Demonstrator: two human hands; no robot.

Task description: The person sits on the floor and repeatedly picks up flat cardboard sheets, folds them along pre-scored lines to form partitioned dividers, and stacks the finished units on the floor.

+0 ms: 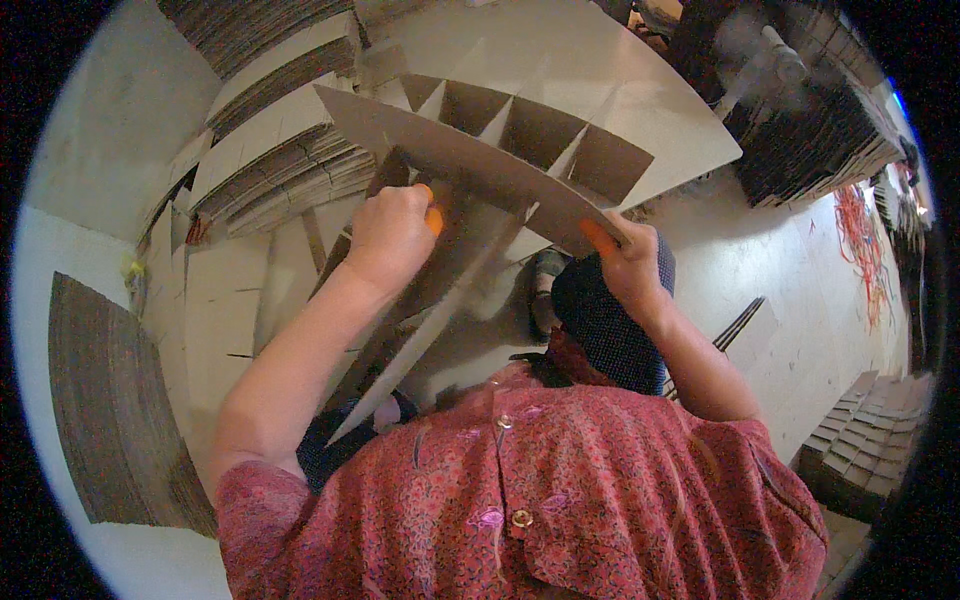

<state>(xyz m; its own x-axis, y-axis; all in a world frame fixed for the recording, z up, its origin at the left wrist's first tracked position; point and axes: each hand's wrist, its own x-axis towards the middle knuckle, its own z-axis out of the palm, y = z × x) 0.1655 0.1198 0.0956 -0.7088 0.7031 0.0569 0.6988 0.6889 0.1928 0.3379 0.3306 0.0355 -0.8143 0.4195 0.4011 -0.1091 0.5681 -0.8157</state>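
A cardboard divider is in front of me, tilted, its long strip crossed by several shorter strips that form open cells on the far side. My right hand is closed round the right end of the long strip, with an orange cover on a fingertip. My left hand makes a closed fist at the near side of the divider, orange covers on its fingertips. It seems to pinch a cardboard cross strip, mostly hidden by the fingers. A long cardboard panel slants from the divider down toward my lap.
Stacked cardboard sheets stand at the far left, and another stack lies at near left. Dark bundled cardboard is at the far right, near red straps. Assembled dividers are piled at the lower right.
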